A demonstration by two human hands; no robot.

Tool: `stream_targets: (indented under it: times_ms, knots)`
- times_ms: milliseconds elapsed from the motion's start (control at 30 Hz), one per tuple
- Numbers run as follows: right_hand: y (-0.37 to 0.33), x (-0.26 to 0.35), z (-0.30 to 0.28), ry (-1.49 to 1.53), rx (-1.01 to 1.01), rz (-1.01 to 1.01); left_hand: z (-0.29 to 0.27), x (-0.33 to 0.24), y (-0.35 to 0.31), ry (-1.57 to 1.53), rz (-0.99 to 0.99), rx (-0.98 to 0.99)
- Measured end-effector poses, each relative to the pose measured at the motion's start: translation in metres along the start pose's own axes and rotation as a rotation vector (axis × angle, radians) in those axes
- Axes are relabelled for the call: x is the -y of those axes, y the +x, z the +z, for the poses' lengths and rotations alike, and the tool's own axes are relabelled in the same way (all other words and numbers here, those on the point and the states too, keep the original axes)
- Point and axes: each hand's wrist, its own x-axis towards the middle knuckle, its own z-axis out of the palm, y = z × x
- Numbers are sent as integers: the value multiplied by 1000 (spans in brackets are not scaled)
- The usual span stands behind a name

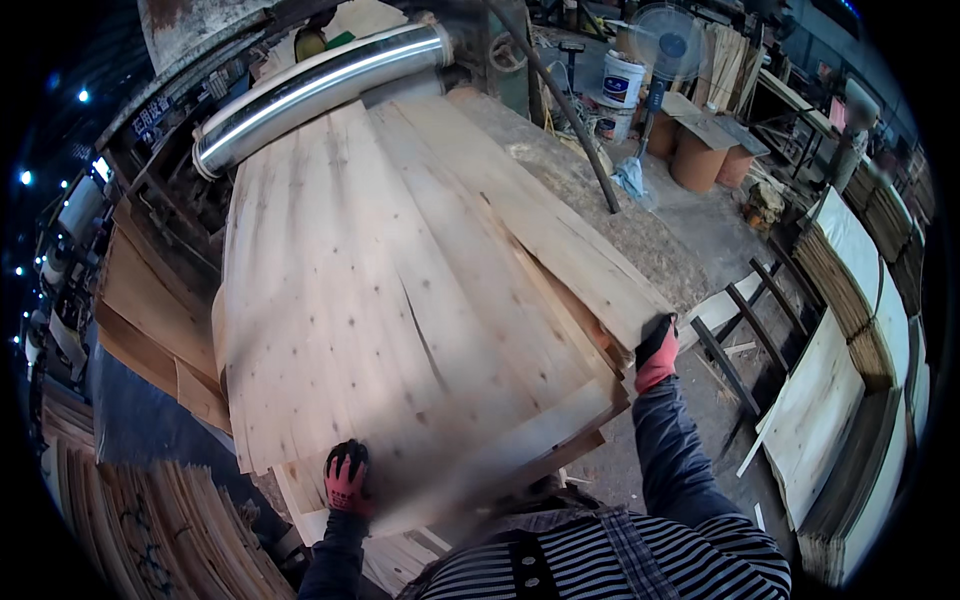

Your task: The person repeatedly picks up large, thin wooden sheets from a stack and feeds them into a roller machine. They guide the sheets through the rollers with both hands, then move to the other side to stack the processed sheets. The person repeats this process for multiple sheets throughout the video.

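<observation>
Gripping thin knotty veneer sheet (pixel 400 300), gloved hands (pixel 347 480) (pixel 656 355).

You are standing in a wood-veneer workshop, a factory floor rather than any home or office. Thin pale veneer sheets (pixel 400 290) lie piled in front of you below a long steel roller (pixel 320 85) on a heavy machine, and more stacks of sheets (pixel 850 290) stand along the right side and lie at your lower left. Around you there are a dusty concrete floor (pixel 690 220), a standing fan (pixel 665 45), a white bucket (pixel 622 78) and scattered wood scraps.
</observation>
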Motion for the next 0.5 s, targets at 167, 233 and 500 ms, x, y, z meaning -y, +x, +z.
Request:
stream_targets:
  times_ms: [167, 233, 500]
  knots:
    - [24, 43, -73, -973, 470, -142, -13, -12, -5, 275, -147, 137]
    - [24, 69, -106, -608, 418, 109, -32, -36, -5, 437, -363, 194]
    - [121, 75, -239, -870, 463, -174, -72, -269, 161, -302, -62, -136]
